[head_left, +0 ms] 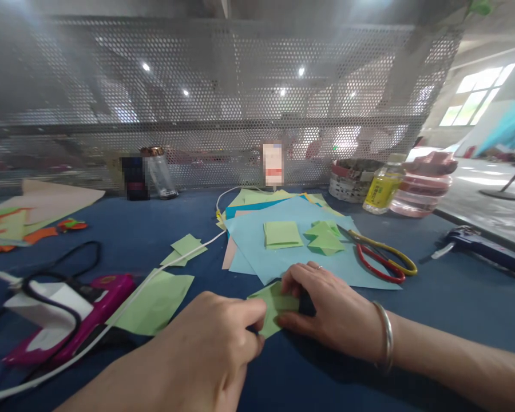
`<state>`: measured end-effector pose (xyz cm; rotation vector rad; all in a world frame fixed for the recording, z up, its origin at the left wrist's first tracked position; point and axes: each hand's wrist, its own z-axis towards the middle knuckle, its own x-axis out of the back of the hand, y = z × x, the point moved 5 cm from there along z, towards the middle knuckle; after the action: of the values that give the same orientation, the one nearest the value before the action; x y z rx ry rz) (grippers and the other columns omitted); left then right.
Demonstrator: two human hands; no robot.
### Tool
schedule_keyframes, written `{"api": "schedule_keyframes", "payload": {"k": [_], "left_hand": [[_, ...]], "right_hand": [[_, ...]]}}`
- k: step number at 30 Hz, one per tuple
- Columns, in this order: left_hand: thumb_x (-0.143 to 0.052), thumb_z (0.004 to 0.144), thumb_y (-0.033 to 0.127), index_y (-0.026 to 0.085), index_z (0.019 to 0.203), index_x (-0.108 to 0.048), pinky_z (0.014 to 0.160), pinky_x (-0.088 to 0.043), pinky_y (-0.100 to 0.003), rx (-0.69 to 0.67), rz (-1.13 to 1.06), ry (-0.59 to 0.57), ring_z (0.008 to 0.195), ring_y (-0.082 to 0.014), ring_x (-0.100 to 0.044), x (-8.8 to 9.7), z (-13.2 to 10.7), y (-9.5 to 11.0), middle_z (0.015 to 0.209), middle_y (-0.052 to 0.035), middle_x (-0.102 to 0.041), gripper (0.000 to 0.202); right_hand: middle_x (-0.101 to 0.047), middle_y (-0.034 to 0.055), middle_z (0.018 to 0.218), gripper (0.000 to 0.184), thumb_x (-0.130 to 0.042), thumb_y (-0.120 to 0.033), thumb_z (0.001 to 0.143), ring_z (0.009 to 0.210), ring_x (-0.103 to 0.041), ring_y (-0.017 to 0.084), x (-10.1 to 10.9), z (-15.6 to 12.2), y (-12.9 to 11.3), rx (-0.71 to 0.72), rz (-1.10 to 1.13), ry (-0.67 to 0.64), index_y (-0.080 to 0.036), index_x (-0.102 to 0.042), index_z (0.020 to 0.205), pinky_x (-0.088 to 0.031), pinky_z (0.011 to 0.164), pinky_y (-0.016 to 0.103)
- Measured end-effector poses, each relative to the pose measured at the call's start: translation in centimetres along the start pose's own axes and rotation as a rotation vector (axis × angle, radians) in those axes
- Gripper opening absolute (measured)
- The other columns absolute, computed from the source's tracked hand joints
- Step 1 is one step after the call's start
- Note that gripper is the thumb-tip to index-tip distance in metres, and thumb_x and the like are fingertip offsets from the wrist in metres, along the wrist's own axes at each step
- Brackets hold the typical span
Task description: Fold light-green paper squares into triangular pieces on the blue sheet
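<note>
- Evidently the step in hand is working a crease into the green paper (272, 304), which lies low on the dark blue table (292, 380), between the two hands and just in front of the blue sheet (278, 269).
- Left hand (227, 329): the fingers curl inward, and the index finger and thumb pinch the paper's left side.
- Right hand (328, 306): the fingertips rest on the upper right of the paper and the thumb lower down, with a gap between them; whether they pinch or only press, I cannot tell.
- For a clean line, bring the edges level before pressing; a slanted start would likely carry through to any later fold.
- Best let one hand anchor while the other runs a fingertip outward along the crease, pressing against the firm tabletop.
- Light pressure at first would leave room to correct; press hard only once the corners agree.
- Thin paper like this probably wrinkles if both hands pull apart, so steady it rather than stretch it.
- Mind the neighbours: the folded green square (283, 236), the zigzag green piece (326, 241) and the scissors (381, 247) lie beyond the right hand, so a low wrist helps avoid brushing them.
</note>
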<state>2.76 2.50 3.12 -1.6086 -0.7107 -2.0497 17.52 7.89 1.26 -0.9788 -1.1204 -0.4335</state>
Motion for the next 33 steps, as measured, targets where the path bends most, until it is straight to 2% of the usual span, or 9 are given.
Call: {"api": "schedule_keyframes", "payload": {"k": [3,6,13,17,21,26,29,33], "left_hand": [[-0.047,0.072,0.006,0.019,0.063,-0.061,0.047,-0.034,-0.027,0.027,-0.054,-0.071,0.057,-0.0133,-0.058,-0.4,0.0,-0.2,0.069,0.0,-0.059,0.021],[-0.047,0.074,0.007,0.02,0.065,-0.062,0.049,-0.035,-0.026,0.035,-0.062,-0.081,0.057,-0.0135,-0.058,-0.4,0.1,-0.2,0.071,-0.0005,-0.06,0.022],[-0.045,0.077,0.006,0.021,0.073,-0.063,0.051,-0.036,-0.028,0.037,-0.06,-0.034,0.062,-0.0156,-0.06,-0.5,0.1,-0.2,0.072,-0.0003,-0.06,0.024],[-0.043,0.081,0.007,0.02,0.084,-0.063,0.052,-0.036,-0.029,-0.004,-0.044,0.006,0.064,-0.0163,-0.059,-0.7,0.6,0.0,0.078,-0.0005,-0.061,0.025],[-0.051,0.077,0.011,0.019,0.089,-0.063,0.056,-0.04,-0.028,-0.006,-0.002,-0.039,0.071,-0.0183,-0.056,-1.3,0.9,0.0,0.084,-0.0026,-0.058,0.019],[-0.053,0.076,0.014,0.021,0.095,-0.066,0.053,-0.036,-0.029,-0.035,-0.043,-0.061,0.068,-0.0174,-0.054,-1.3,0.8,0.1,0.084,-0.0014,-0.059,0.024],[-0.051,0.078,0.016,0.021,0.087,-0.067,0.05,-0.032,-0.031,-0.017,-0.065,-0.058,0.062,-0.0162,-0.053,-0.9,0.6,0.0,0.079,-0.0004,-0.059,0.019],[-0.053,0.073,0.013,0.021,0.072,-0.062,0.049,-0.028,-0.032,0.039,-0.059,-0.119,0.061,-0.0158,-0.054,-0.5,0.4,-0.1,0.073,0.0004,-0.058,0.011]], "right_hand": [[-0.059,0.0028,0.085,0.031,-0.075,-0.038,0.073,0.081,-0.051,0.021,-0.4,-0.1,-0.5,-0.031,-0.042,0.038,-0.018,-0.054,0.086,-0.039,0.075,0.035],[-0.06,0.0035,0.089,0.036,-0.076,-0.043,0.071,0.084,-0.05,0.022,-0.6,0.0,-0.4,-0.053,-0.039,0.048,-0.019,-0.056,0.089,-0.038,0.075,0.036],[-0.062,0.0012,0.09,0.035,-0.076,-0.028,0.069,0.085,-0.052,0.02,0.0,0.1,0.7,-0.076,0.097,-0.066,-0.019,-0.056,0.097,-0.039,0.076,0.033],[-0.063,0.0014,0.092,0.035,-0.074,-0.028,0.07,0.085,-0.053,0.02,0.1,0.2,1.0,-0.064,0.119,-0.083,-0.019,-0.056,0.099,-0.039,0.075,0.032],[-0.063,0.0021,0.091,0.036,-0.074,-0.03,0.069,0.083,-0.053,0.02,-0.1,0.3,1.0,-0.058,0.114,-0.072,-0.018,-0.057,0.1,-0.04,0.074,0.033],[-0.063,0.0023,0.091,0.036,-0.075,-0.028,0.069,0.084,-0.053,0.02,0.1,0.2,1.0,-0.058,0.112,-0.067,-0.018,-0.057,0.098,-0.041,0.074,0.033],[-0.063,0.0025,0.091,0.037,-0.075,-0.025,0.068,0.083,-0.054,0.02,0.2,0.2,1.0,-0.052,0.122,-0.071,-0.018,-0.057,0.099,-0.042,0.074,0.032],[-0.064,0.0021,0.09,0.035,-0.073,-0.019,0.067,0.081,-0.054,0.018,0.4,0.3,1.0,-0.044,0.156,-0.08,-0.017,-0.058,0.099,-0.043,0.072,0.03]]}}
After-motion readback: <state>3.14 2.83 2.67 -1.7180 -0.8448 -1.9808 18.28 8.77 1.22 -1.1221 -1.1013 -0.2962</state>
